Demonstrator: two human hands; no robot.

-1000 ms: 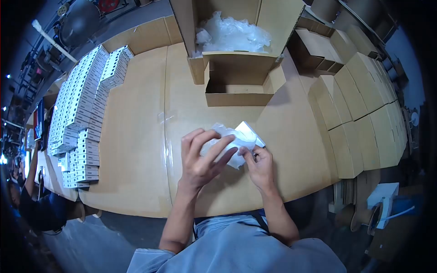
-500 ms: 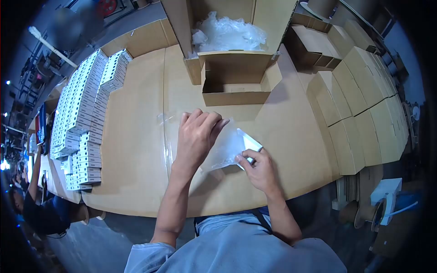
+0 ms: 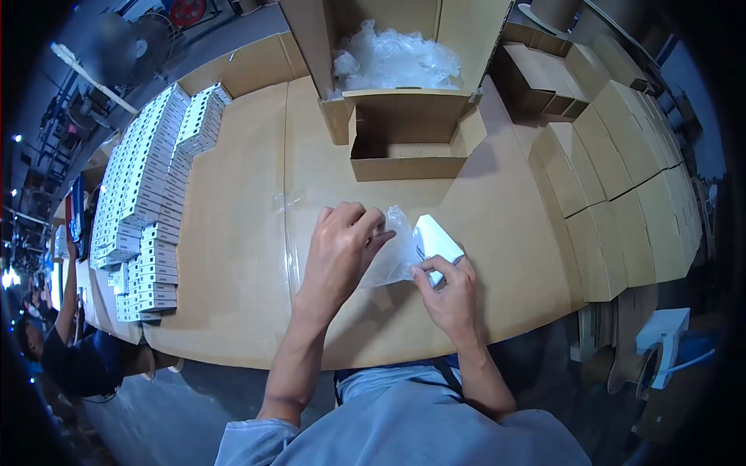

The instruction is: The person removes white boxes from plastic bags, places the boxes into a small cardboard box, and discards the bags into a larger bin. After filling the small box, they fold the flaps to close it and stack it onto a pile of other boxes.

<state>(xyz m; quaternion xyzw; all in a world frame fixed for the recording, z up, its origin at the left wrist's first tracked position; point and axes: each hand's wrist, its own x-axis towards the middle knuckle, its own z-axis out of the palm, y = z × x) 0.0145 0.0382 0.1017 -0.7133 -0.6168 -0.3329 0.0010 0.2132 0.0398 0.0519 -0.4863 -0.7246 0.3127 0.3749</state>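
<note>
Over the middle of the cardboard-covered table (image 3: 233, 256), my left hand (image 3: 338, 252) pinches a clear plastic bag (image 3: 398, 252) by its left side. The bag stretches between my two hands. A small white box (image 3: 437, 239) with dark print is tilted at the bag's right edge. My right hand (image 3: 449, 299) grips the near end of this box, thumb in front and fingers behind it. The bag's lower right edge reaches the right thumb.
An open brown carton (image 3: 408, 169) stands ahead, before a taller carton holding crumpled clear plastic (image 3: 400, 58). Small white boxes (image 3: 148, 171) are stacked on the left. Brown cartons (image 3: 645, 202) line the right side. Another person (image 3: 81, 361) is at the far left.
The white box has turned and shows more of its face beside the bag. My left hand has moved slightly right and down, and the bag is bunched nearer the box.
</note>
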